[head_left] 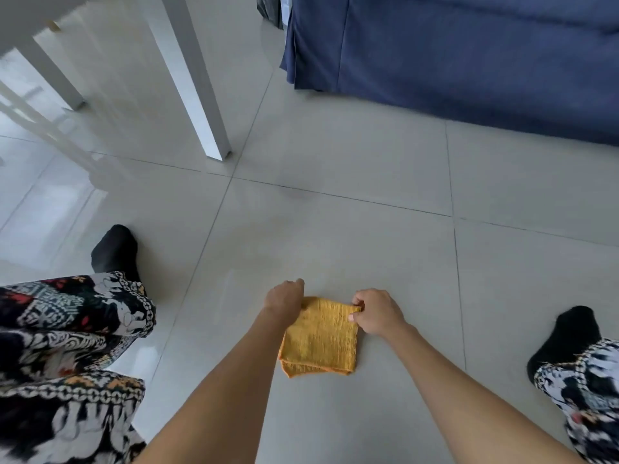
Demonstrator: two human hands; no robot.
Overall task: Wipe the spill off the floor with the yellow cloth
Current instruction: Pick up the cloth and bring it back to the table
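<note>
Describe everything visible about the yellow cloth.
The cloth is orange-yellow, ribbed, apparently knitted or microfibre, folded into a rough square with a second layer showing along its near edge. It lies flat on the floor. The left hand and right hand each pinch a far corner.

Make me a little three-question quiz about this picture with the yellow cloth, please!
1. True or false: the yellow cloth lies folded on the tiled floor.
2. Which hands grip the cloth's far edge? A) only the left hand B) only the right hand C) both
3. Fill in: the white table leg stands to the ____ of the blue fabric cover.

Key: 1 true. 2 C. 3 left.
</note>
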